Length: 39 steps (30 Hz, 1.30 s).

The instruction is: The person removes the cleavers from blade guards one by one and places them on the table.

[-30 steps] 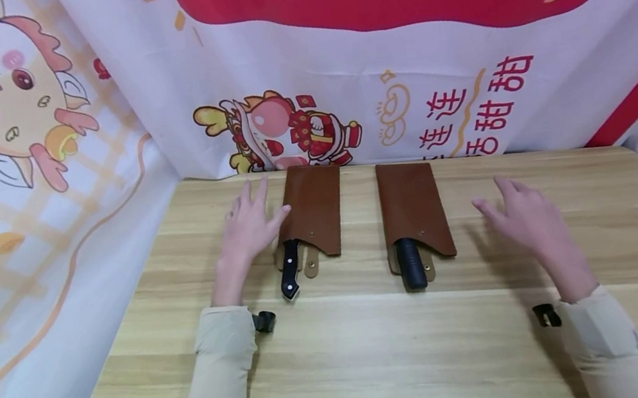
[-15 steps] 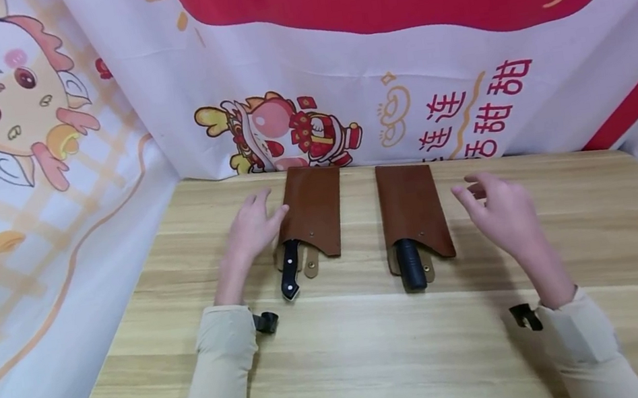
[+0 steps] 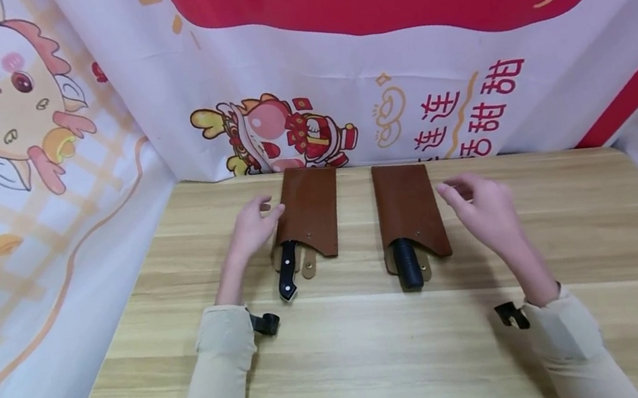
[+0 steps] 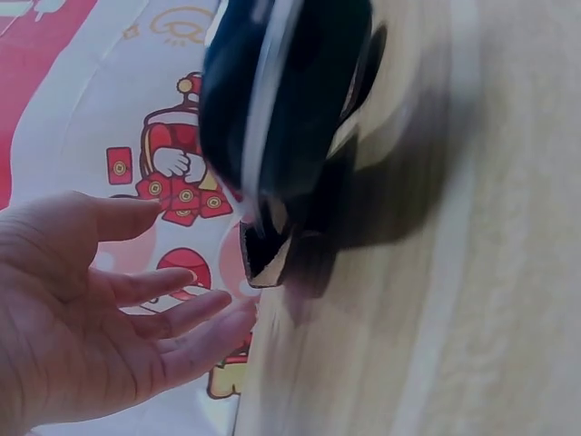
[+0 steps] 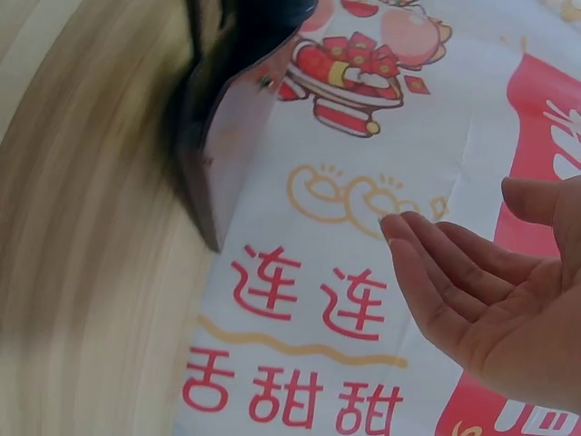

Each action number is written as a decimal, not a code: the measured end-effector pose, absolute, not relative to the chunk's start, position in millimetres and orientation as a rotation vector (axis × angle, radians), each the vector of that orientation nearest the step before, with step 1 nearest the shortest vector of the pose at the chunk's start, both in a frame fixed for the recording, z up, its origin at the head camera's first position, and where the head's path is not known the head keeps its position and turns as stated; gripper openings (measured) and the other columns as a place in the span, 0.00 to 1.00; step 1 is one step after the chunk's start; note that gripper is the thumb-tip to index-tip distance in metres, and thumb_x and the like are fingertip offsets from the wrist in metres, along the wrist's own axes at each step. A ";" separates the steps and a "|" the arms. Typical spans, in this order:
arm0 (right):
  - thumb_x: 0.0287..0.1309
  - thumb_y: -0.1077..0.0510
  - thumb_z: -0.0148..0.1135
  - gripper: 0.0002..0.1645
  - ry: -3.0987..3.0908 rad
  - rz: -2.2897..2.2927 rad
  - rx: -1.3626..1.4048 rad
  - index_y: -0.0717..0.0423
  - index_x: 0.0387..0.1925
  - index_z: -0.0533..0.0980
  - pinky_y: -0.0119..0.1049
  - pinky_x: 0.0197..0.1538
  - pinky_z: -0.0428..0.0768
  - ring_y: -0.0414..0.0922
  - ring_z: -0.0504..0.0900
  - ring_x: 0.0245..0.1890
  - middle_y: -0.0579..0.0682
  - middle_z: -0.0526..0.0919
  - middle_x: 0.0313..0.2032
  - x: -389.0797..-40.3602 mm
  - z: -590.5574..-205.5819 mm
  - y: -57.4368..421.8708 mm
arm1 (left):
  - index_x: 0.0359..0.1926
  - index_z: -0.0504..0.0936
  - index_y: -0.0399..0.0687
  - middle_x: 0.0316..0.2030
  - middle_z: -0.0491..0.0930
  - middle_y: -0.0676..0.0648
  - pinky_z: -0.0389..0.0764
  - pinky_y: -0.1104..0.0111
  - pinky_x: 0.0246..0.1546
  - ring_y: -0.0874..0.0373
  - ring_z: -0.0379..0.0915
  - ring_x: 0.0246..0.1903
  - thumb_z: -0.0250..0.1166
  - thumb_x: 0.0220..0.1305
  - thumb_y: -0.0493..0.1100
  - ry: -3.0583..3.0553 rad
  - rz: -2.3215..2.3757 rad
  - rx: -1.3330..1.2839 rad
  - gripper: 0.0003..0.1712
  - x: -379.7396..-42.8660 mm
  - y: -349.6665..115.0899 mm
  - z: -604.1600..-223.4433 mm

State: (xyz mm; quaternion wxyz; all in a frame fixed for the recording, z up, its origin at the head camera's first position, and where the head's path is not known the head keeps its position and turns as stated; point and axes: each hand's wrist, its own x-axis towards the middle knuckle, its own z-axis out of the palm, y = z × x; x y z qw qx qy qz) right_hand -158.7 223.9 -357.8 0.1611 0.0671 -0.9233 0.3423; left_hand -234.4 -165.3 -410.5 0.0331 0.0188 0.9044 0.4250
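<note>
Two brown leather sheaths lie flat at the table's back, each with a knife handle toward me. From the left sheath (image 3: 314, 206) protrudes a riveted black knife handle (image 3: 288, 271); the right sheath (image 3: 408, 203) has a ribbed black handle (image 3: 406, 265). The blades are hidden inside. My left hand (image 3: 252, 229) hovers beside the left sheath's outer edge, thumb nearest it, holding nothing. Just right of the other sheath, my right hand (image 3: 485, 206) is raised with loosely bent fingers and an empty palm. The left wrist view has the riveted handle's metal edge (image 4: 272, 100) up close.
Snap straps (image 3: 308, 265) show by the sheath mouths. Behind the wooden table (image 3: 353, 357) hangs a white and red printed cloth (image 3: 367, 104), right against its back edge. Another printed cloth (image 3: 52, 216) borders the left side. Small black wrist mounts (image 3: 512, 316) sit at both cuffs.
My right hand has moved left, closer to the right sheath, its fingers bending more. My left hand's fingers have drawn in slightly beside the left sheath. Both sheaths lie as before.
</note>
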 end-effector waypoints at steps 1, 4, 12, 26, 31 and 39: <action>0.76 0.48 0.58 0.25 -2.631 0.992 0.187 0.68 0.51 0.83 0.49 0.44 0.83 0.57 0.87 0.39 0.63 0.88 0.38 -158.9 -357.0 222.4 | 0.72 0.68 0.33 0.64 0.74 0.30 0.75 0.48 0.63 0.37 0.73 0.63 0.58 0.78 0.50 2.764 1.335 0.056 0.32 -234.8 -165.3 -411.5; 0.76 0.46 0.58 0.26 -2.634 1.058 0.173 0.67 0.51 0.84 0.33 0.38 0.80 0.56 0.88 0.37 0.61 0.89 0.37 -158.9 -354.6 217.5 | 0.72 0.67 0.32 0.63 0.75 0.30 0.78 0.50 0.58 0.38 0.76 0.59 0.58 0.78 0.50 2.686 1.425 0.026 0.32 -235.7 -164.0 -412.8; 0.76 0.44 0.58 0.29 -2.658 1.314 0.152 0.68 0.53 0.82 0.26 0.36 0.84 0.60 0.89 0.39 0.64 0.89 0.40 -160.6 -350.8 201.0 | 0.74 0.64 0.31 0.65 0.71 0.29 0.81 0.54 0.57 0.38 0.77 0.57 0.57 0.79 0.46 2.458 1.657 -0.084 0.32 -238.6 -163.0 -411.8; 0.76 0.42 0.57 0.29 -2.675 1.451 0.171 0.66 0.51 0.82 0.34 0.40 0.87 0.56 0.89 0.40 0.63 0.89 0.40 -169.6 -348.2 173.3 | 0.76 0.59 0.31 0.70 0.65 0.28 0.77 0.49 0.62 0.34 0.70 0.66 0.55 0.80 0.45 2.237 1.784 -0.148 0.33 -237.0 -168.8 -417.6; 0.76 0.43 0.57 0.28 -2.665 1.528 0.185 0.66 0.51 0.82 0.44 0.44 0.87 0.59 0.88 0.41 0.63 0.88 0.40 -171.5 -343.2 161.2 | 0.76 0.58 0.33 0.70 0.65 0.28 0.77 0.47 0.62 0.34 0.69 0.66 0.55 0.80 0.46 2.225 1.789 -0.162 0.34 -237.6 -171.9 -417.6; 0.77 0.47 0.58 0.25 -2.668 1.644 0.233 0.67 0.51 0.82 0.38 0.42 0.87 0.59 0.88 0.41 0.62 0.88 0.40 -173.4 -344.1 142.5 | 0.76 0.59 0.33 0.70 0.65 0.29 0.78 0.48 0.60 0.35 0.70 0.66 0.55 0.80 0.46 2.235 1.769 -0.177 0.33 -237.8 -171.5 -417.4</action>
